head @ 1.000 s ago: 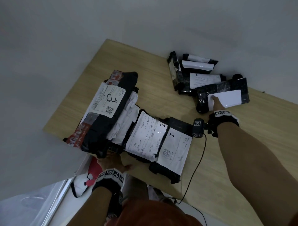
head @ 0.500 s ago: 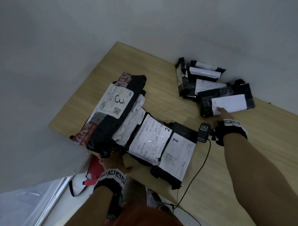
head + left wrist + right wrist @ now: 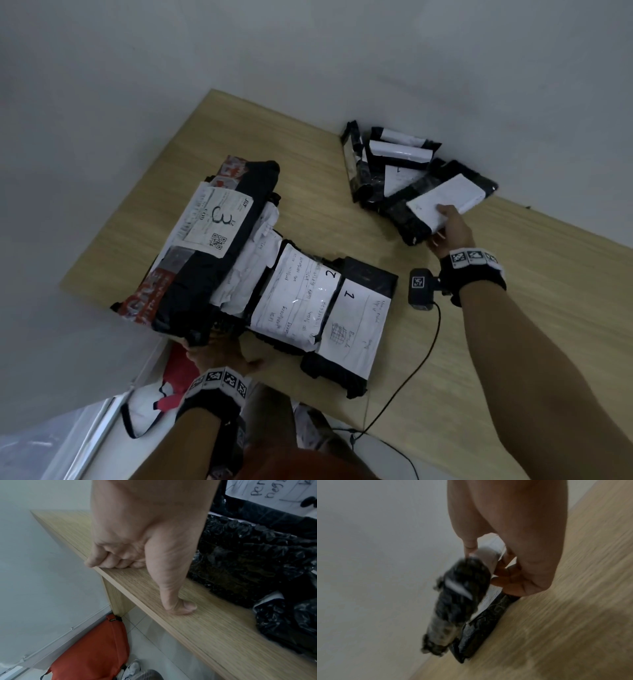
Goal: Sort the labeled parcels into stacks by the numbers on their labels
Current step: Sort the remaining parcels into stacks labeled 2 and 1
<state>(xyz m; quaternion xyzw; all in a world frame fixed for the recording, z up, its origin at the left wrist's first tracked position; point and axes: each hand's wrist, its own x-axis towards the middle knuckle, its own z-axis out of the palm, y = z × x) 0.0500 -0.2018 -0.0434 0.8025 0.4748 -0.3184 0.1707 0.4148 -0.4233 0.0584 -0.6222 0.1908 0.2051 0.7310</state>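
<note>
Black-wrapped parcels with white labels lie on a wooden table (image 3: 513,308). Near the front left, a big parcel marked 3 (image 3: 212,240) leans beside parcels marked 2 (image 3: 298,298) and 1 (image 3: 356,325). At the back right, my right hand (image 3: 445,222) pinches the near end of a black parcel (image 3: 455,192), thumb on its white label. In the right wrist view that parcel (image 3: 462,595) is blurred and raised over another parcel (image 3: 484,628) lying flat. My left hand (image 3: 137,581) rests on the table's front edge, fingers curled and thumb pressing the wood, holding nothing.
Several more labelled parcels (image 3: 387,161) are piled against the wall at the back right. A black cable (image 3: 421,359) runs over the table edge. A red bag (image 3: 92,649) lies on the floor below the table's left corner.
My right hand has gone from touching the parcel's label with a finger to pinching its near end, and that end has come up. The left hand has stayed put.
</note>
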